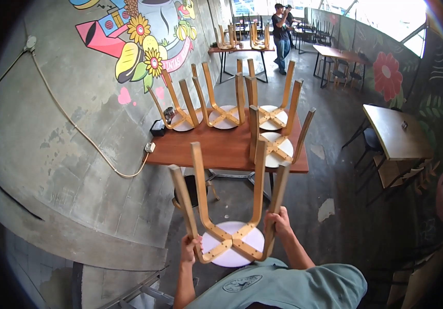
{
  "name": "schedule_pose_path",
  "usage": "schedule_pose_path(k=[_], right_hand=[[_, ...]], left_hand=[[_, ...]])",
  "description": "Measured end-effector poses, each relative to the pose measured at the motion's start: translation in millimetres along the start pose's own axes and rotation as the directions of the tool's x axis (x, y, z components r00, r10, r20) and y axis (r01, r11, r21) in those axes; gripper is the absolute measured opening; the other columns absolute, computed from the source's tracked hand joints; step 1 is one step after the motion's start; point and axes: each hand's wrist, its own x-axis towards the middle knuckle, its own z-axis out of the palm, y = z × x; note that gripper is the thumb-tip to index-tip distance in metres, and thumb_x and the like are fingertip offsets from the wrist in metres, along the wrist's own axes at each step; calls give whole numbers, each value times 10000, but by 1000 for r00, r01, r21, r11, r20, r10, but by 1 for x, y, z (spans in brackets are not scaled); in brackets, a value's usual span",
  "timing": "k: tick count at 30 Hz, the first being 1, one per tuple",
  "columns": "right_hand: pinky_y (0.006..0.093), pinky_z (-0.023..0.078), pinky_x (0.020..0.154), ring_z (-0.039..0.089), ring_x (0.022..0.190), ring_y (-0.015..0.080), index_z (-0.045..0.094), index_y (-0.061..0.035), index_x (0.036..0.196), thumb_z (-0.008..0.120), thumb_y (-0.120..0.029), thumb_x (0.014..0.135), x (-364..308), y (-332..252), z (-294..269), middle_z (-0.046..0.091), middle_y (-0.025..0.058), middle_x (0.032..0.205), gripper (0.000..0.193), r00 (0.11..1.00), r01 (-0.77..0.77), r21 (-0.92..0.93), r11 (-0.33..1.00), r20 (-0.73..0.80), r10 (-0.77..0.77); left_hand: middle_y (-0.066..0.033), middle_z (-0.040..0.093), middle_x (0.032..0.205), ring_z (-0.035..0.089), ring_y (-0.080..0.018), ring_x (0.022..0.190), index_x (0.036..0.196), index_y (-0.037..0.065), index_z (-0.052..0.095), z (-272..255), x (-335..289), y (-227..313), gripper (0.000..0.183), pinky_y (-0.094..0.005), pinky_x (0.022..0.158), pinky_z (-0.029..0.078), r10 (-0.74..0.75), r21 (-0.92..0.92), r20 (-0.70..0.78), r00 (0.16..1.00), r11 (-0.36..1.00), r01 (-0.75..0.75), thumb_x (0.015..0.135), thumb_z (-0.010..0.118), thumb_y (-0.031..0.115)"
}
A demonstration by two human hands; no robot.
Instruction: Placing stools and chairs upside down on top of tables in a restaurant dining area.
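Gripping upturned stool (231, 242); left hand (189, 250), right hand (278, 222); table (221, 149) edge near.

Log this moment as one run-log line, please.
left hand: grips upturned stool by a leg | right hand: grips another leg | stool: legs up, above floor | table: four upturned stools on it

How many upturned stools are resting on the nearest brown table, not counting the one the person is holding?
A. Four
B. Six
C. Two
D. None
A: four inverted wooden stools sit seat-down with legs up on the brown table, while a fifth stool is held upside down by the left hand and right hand.
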Motion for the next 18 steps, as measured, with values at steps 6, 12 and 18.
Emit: schedule_pose_path(k=[6,12,18], right_hand=[[283,495,411,576,433,161,531,0,680,617,-149,745,88,-15,29,562,74,533,184,976,30,-45,999,219,-19],[300,516,421,571,429,166,551,8,692,654,-164,682,152,-10,54,553,69,541,200,957,125,-123,985,277,-87],[250,467,423,579,455,122,551,12,686,657,-135,704,216,-9,85,567,49,520,182,954,237,-238,942,239,-179]], left_hand=[[-43,523,759,506,-113,592,792,48,540,-8,63,24,213,-233,515,384,148,-54,-10,989,987,-148,773,644,233],[-20,489,757,478,-94,609,826,56,520,12,144,93,184,-233,534,378,474,170,-121,872,875,-452,769,646,178],[22,405,505,401,-60,366,649,76,426,-1,251,132,259,-208,315,353,526,63,-183,830,849,-525,777,651,84]])
